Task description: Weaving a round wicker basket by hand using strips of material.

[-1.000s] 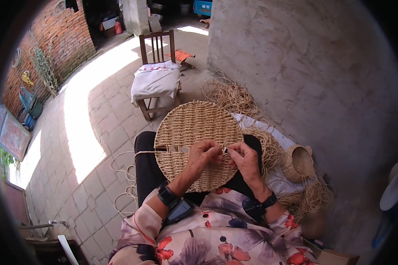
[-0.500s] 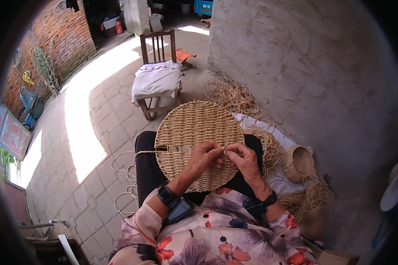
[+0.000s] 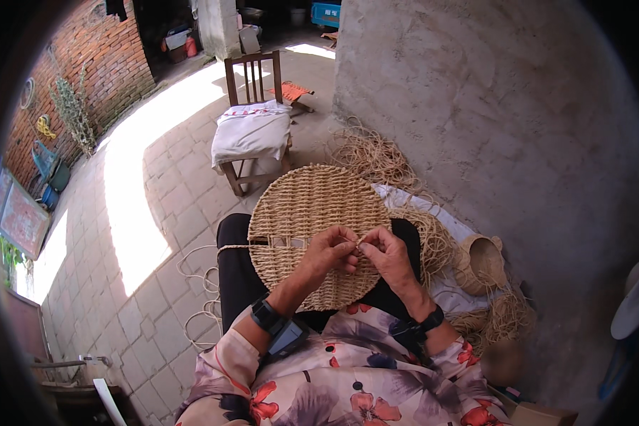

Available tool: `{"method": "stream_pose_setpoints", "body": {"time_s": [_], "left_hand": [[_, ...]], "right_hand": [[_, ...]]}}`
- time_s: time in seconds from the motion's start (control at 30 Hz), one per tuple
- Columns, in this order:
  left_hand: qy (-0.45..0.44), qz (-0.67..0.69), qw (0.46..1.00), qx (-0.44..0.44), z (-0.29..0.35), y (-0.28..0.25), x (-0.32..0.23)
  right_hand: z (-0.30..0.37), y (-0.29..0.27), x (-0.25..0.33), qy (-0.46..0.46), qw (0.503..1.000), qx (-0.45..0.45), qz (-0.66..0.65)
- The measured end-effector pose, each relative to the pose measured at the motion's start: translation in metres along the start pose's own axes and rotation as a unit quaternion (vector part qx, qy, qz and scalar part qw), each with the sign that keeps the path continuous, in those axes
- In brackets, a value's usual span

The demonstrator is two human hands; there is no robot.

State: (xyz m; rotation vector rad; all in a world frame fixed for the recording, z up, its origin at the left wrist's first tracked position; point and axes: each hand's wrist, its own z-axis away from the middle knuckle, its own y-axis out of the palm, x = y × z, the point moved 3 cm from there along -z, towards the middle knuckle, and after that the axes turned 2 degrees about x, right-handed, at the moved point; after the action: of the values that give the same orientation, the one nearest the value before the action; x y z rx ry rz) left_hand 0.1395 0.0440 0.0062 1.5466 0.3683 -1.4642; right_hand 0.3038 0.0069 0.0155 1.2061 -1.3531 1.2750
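Note:
A round woven straw mat (image 3: 312, 206) rests on my lap, tan and ribbed, with a narrow open gap across its middle. From its left edge a straw cord (image 3: 233, 247) runs out and drops in loose loops to the floor. My left hand (image 3: 331, 248) is over the right half of the mat, thumb and forefinger pinched together. Close against it, my right hand (image 3: 386, 252) pinches too. The fingertips of both meet near the gap's right end, on what looks like a thin strand of the cord, mostly hidden by the fingers.
Piles of straw cord (image 3: 376, 156) lie along the grey wall (image 3: 490, 106) to my right. A small woven basket (image 3: 479, 263) sits on a white cloth (image 3: 451, 287) there. Ahead stands a wooden chair (image 3: 254, 82) with a white cloth on its seat, an orange folding stool (image 3: 291, 91) behind it.
The mat has shifted very slightly toward me. Both hands stay pinched at nearly the same spot, with small finger movements, the fingertips a little closer together.

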Motion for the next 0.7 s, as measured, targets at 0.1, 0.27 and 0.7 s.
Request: {"method": "stream_pose_setpoints", "body": {"time_s": [0.1,0.27,0.7], "left_hand": [[-0.001,-0.018,1.0,-0.02,0.003,0.007,-0.006],[0.021,-0.014,0.999,-0.025,0.001,0.003,0.001],[0.043,-0.069,0.997,-0.014,0.001,0.005,-0.006]], "right_hand": [[0.0,-0.005,0.002,-0.02,0.998,-0.004,0.066],[0.003,-0.002,0.041,-0.087,0.977,-0.027,0.192],[0.001,-0.005,0.059,-0.219,0.926,0.036,0.304]]}}
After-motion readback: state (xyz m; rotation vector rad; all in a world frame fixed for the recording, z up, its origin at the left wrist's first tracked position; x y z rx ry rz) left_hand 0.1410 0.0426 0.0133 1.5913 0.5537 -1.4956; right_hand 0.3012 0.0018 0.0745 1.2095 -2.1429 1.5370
